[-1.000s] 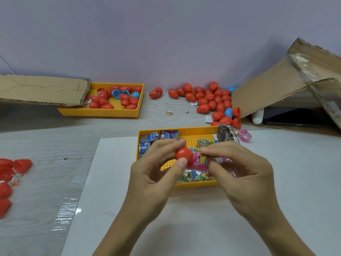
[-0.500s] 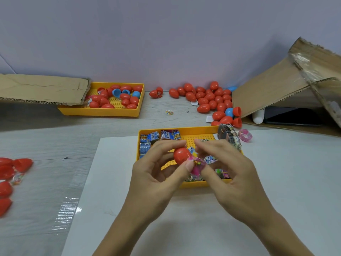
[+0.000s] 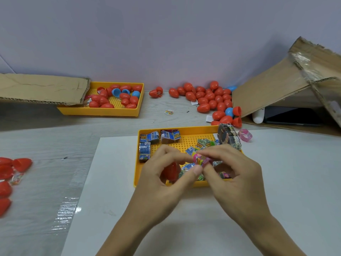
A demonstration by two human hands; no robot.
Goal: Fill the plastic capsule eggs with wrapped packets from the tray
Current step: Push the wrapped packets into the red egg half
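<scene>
A yellow tray (image 3: 142,169) of wrapped packets lies on a white sheet in front of me. Over it, my left hand (image 3: 162,183) curls round a red capsule egg (image 3: 170,171) that sits low in the palm. My right hand (image 3: 234,180) pinches a pink wrapped packet (image 3: 200,159) at the fingertips, and my left thumb and forefinger touch that packet too. Blue packets (image 3: 150,138) lie in the tray's far left corner, and green and mixed ones (image 3: 203,144) at the right.
A second yellow tray (image 3: 100,111) with red and blue eggs stands at the back left under a cardboard flap (image 3: 42,89). A heap of red eggs (image 3: 210,98) lies at the back. An open cardboard box (image 3: 287,85) is at the right. More red eggs (image 3: 11,169) line the left edge.
The red egg has sunk from my left fingertips down into the palm. The pink packet has come up between both hands' fingertips, and both hands have shifted slightly right over the tray.
</scene>
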